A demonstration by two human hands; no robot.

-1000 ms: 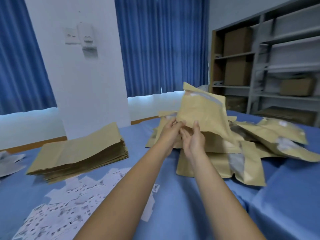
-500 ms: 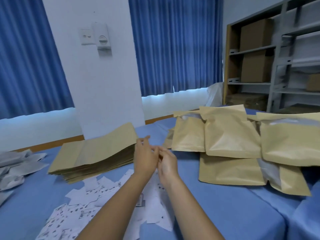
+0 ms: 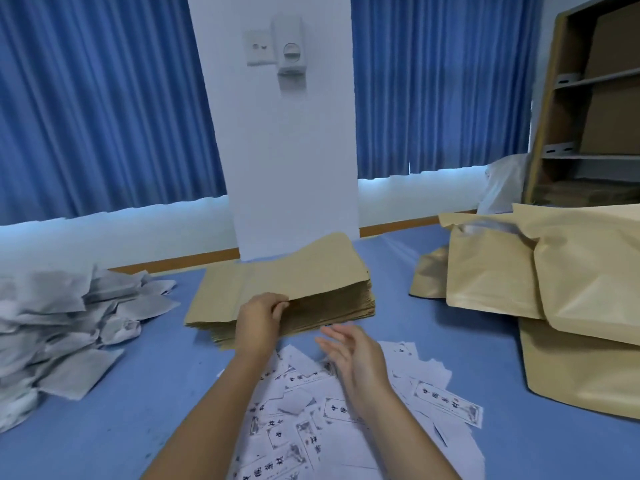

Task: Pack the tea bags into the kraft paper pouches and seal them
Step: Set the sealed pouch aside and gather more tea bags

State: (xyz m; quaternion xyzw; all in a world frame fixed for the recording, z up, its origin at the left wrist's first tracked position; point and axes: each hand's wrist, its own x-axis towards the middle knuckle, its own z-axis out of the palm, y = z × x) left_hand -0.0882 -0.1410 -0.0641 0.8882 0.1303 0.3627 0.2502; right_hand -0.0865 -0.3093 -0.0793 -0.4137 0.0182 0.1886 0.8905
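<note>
1. Kraft paper pouches (image 3: 287, 289), flat and unfilled, lie in a neat stack at the middle of the blue counter (image 3: 408, 306), just ahead of the person's hands.
2. The left hand (image 3: 259, 318) is at the stack's near edge. Its fingers (image 3: 280, 306) are curled over the edge of the top pouch and clamped on it, and that edge looks slightly raised from the ones below.
3. The right hand (image 3: 353, 355) hovers just beside the stack, above a scatter of printed paper labels (image 3: 346, 420). Its fingers are straight and apart and hold nothing.
4. The tea bags (image 3: 69, 323) sit in a loose grey-white heap at the left of the counter, well apart from both hands. Filled pouches (image 3: 554, 282) are piled at the right.
5. The step in hand, as I judge it, is taking one fresh pouch off the stack to start a new pack. Nothing has gone into this pouch yet.
6. The next move calls for peeling a single pouch free without dragging its neighbours, since the pouches are thin and lie tight together. The free right hand could steady the stack or help part the mouth.
7. After that the pouch must be opened and a hand must reach left to the heap for tea bags, before the top is sealed. Whether a label goes on each pouch I cannot tell.
</note>
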